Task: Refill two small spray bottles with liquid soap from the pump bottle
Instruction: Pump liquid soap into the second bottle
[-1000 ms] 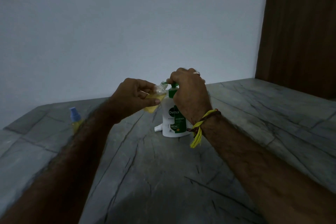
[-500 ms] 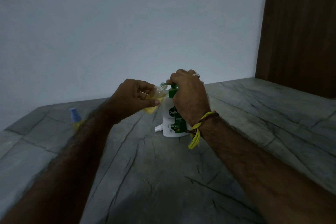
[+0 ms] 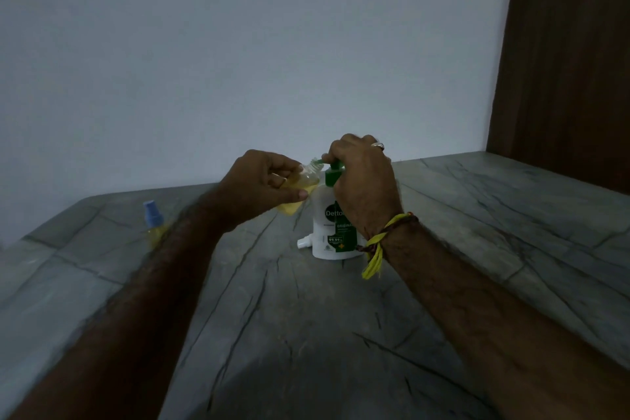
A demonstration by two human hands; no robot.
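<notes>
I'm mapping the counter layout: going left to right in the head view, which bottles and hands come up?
Capped spray bottle → left hand → open small bottle it holds → pump bottle → right hand on the pump.

The open bottle [image 3: 300,187] tilts left of the pump bottle [image 3: 332,232], capped bottle [image 3: 152,220] far left.
</notes>
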